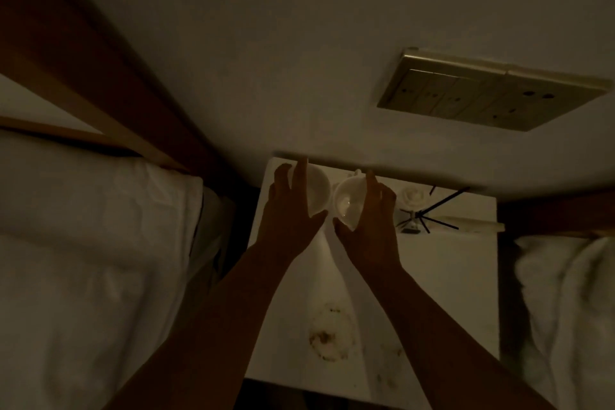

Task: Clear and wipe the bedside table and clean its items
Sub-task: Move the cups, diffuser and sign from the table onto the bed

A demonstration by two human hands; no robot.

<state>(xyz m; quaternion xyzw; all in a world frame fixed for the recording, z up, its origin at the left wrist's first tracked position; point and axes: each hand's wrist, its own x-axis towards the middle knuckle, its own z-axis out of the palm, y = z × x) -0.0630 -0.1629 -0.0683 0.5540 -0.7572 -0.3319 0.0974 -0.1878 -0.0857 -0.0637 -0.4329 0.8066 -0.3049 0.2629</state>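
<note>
The room is dim. At the centre of the frame a white bedside surface (pixel 449 276) stands against the wall, between a bed with white linen (pixel 83 243) on the left edge and more white bedding (pixel 565 309) on the right edge. Both bare forearms reach up from the bottom of the frame to the far end of the surface.

The left hand (pixel 289 210) is wrapped around a white cup (pixel 317 188) at upper centre, its grip curled on the cup's side with the forefinger pointing up toward the wall. The right hand (pixel 372 220) holds a second white cup (pixel 347 201) just beside the first, fingers on its right side and thumb near its lower rim; the two cups look to be touching or nearly so (whether they are lifted or resting, I cannot tell).

To the right of the cups, a small white holder with dark sticks (pixel 419 213) fanning out stands near the wall.

In the lower middle of the surface lies a brownish ring-shaped stain (pixel 327 334), with fainter specks to its right.

A switch and socket panel (pixel 482 93) sits on the wall in the upper right of the frame
</note>
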